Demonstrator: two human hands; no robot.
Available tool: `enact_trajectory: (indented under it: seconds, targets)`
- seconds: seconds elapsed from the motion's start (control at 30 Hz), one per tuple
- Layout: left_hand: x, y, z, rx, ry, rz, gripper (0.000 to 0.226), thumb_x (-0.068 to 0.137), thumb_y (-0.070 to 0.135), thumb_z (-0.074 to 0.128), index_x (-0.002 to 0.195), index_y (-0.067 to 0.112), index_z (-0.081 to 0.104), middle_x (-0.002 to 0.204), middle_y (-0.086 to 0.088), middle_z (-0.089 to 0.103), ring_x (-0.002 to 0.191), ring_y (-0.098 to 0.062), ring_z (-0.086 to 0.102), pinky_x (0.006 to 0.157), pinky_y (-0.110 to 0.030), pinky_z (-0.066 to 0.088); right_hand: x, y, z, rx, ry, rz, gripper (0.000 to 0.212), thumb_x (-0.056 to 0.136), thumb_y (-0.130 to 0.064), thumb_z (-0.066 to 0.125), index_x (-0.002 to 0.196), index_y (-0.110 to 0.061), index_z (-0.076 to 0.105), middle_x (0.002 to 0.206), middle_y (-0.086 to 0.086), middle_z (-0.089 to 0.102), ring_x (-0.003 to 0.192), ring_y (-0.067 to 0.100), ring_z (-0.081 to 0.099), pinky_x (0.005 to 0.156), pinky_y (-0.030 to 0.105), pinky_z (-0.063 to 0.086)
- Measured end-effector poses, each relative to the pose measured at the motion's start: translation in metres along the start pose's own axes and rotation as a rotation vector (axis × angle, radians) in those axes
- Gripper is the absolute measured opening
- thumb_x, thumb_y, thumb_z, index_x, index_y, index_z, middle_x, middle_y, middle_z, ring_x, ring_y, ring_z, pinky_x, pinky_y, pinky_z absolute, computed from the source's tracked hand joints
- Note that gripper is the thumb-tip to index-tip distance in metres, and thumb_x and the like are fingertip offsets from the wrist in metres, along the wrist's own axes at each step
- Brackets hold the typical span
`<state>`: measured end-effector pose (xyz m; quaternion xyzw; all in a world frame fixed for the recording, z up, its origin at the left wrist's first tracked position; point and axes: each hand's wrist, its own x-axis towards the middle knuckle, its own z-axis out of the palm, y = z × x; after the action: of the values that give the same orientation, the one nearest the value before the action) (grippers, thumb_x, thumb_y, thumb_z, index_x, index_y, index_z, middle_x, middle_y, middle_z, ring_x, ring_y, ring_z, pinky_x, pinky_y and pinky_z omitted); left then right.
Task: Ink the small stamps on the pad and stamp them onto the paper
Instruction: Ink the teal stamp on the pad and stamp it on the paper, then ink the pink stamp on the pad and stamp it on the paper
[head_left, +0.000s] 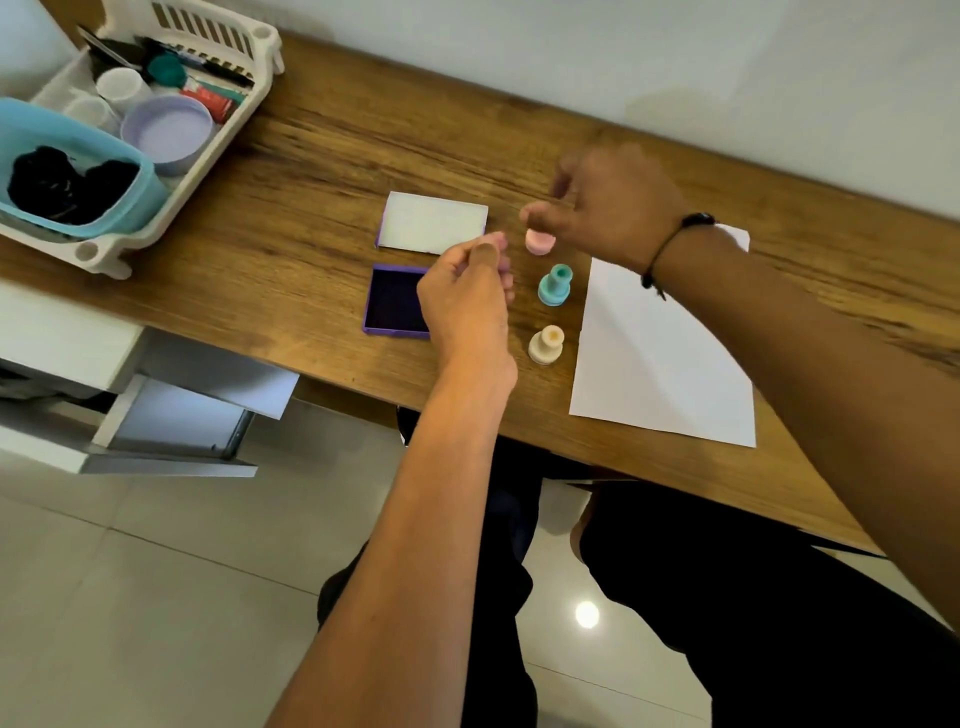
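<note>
The pink stamp (540, 242) stood on the wooden table (322, 156) directly under the right hand (608, 208), whose thumb and fingers were curled down over its top; motion blur hid whether they actually pinched it, so the grip could not be told. Just nearer the person from that hand stood the teal stamp (555, 285), upright, and nearer again the cream stamp (545, 344), the three forming a short row. On the wrist side of the right hand lay the white paper (660, 358), flat and unmarked as far as could be seen, its far corner hidden beneath the wrist with its dark bracelet (670, 244).

The left hand (467, 296) hovered across the row from the paper, fingers loosely curled with the fingertips close together and nothing visible between them. Partly under that hand lay the open ink pad (392, 306), purple-framed with a dark inked face. Just beyond it rested its lid (434, 222), pale inside up. Well away past the left hand sat a white basket (228, 119) of odds and ends.
</note>
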<state>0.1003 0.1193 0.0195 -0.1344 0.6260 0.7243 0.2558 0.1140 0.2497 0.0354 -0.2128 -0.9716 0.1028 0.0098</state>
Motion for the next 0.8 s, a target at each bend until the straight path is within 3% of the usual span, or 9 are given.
enact_trajectory:
  seconds: [0.1, 0.17, 0.27, 0.4, 0.53, 0.63, 0.8]
  targets:
    - [0.001, -0.001, -0.002, -0.013, -0.002, -0.004, 0.017, 0.087, 0.007, 0.054, 0.077, 0.015, 0.066, 0.065, 0.001, 0.059, 0.058, -0.007, 0.052, 0.051, -0.014, 0.046, 0.01, -0.011, 0.009, -0.038, -0.19, -0.049, 0.03, 0.088, -0.031, 0.056, 0.1, -0.004, 0.063, 0.1, 0.017, 0.065, 0.092, 0.029, 0.057, 0.065, 0.029, 0.039]
    - [0.004, 0.0, -0.003, -0.044, 0.01, -0.01, 0.016, 0.088, 0.008, 0.055, 0.079, 0.016, 0.065, 0.065, 0.001, 0.059, 0.06, -0.007, 0.053, 0.053, -0.014, 0.047, 0.011, -0.013, 0.006, 0.062, -0.136, -0.044, 0.021, 0.086, -0.02, 0.057, 0.097, -0.005, 0.066, 0.094, 0.011, 0.066, 0.085, 0.024, 0.056, 0.059, 0.023, 0.037]
    - [0.005, 0.002, -0.005, -0.046, -0.023, -0.011, 0.011, 0.088, 0.011, 0.055, 0.085, 0.016, 0.064, 0.069, 0.001, 0.059, 0.064, -0.009, 0.052, 0.061, -0.018, 0.048, 0.002, -0.017, -0.01, 0.481, -0.094, 0.079, 0.015, 0.086, -0.02, 0.059, 0.095, -0.011, 0.068, 0.076, -0.002, 0.061, 0.064, 0.009, 0.054, 0.05, 0.012, 0.038]
    - [0.002, 0.004, -0.011, 0.0, -0.108, 0.036, 0.011, 0.087, 0.012, 0.056, 0.083, 0.016, 0.065, 0.07, 0.0, 0.061, 0.065, -0.01, 0.052, 0.064, -0.02, 0.049, -0.019, -0.031, -0.016, 0.764, -0.183, 0.16, 0.011, 0.087, -0.016, 0.059, 0.093, -0.011, 0.067, 0.068, 0.0, 0.064, 0.054, 0.007, 0.054, 0.051, 0.021, 0.046]
    - [0.001, 0.009, -0.024, 0.017, -0.141, 0.064, 0.009, 0.085, 0.015, 0.06, 0.083, 0.009, 0.067, 0.068, 0.0, 0.061, 0.064, -0.009, 0.052, 0.069, -0.023, 0.048, -0.024, -0.043, -0.014, 0.828, -0.185, 0.188, 0.011, 0.088, -0.015, 0.058, 0.09, -0.007, 0.066, 0.066, 0.002, 0.062, 0.053, 0.009, 0.053, 0.048, 0.021, 0.043]
    - [-0.001, 0.016, -0.034, -0.047, -0.172, -0.006, 0.012, 0.082, 0.012, 0.063, 0.071, 0.008, 0.066, 0.064, -0.002, 0.06, 0.059, -0.01, 0.052, 0.065, -0.022, 0.048, -0.027, -0.051, -0.009, 0.856, -0.162, 0.148, 0.008, 0.088, -0.013, 0.058, 0.088, -0.01, 0.066, 0.066, -0.002, 0.062, 0.054, 0.005, 0.054, 0.048, 0.017, 0.043]
    - [0.005, 0.026, -0.06, -0.23, -0.087, -0.09, 0.016, 0.083, 0.009, 0.061, 0.068, 0.007, 0.06, 0.064, -0.004, 0.057, 0.053, -0.007, 0.053, 0.055, -0.015, 0.049, -0.028, -0.064, -0.001, 0.697, 0.077, -0.052, 0.012, 0.087, -0.01, 0.056, 0.097, -0.009, 0.064, 0.084, -0.007, 0.062, 0.07, 0.003, 0.052, 0.061, 0.015, 0.039]
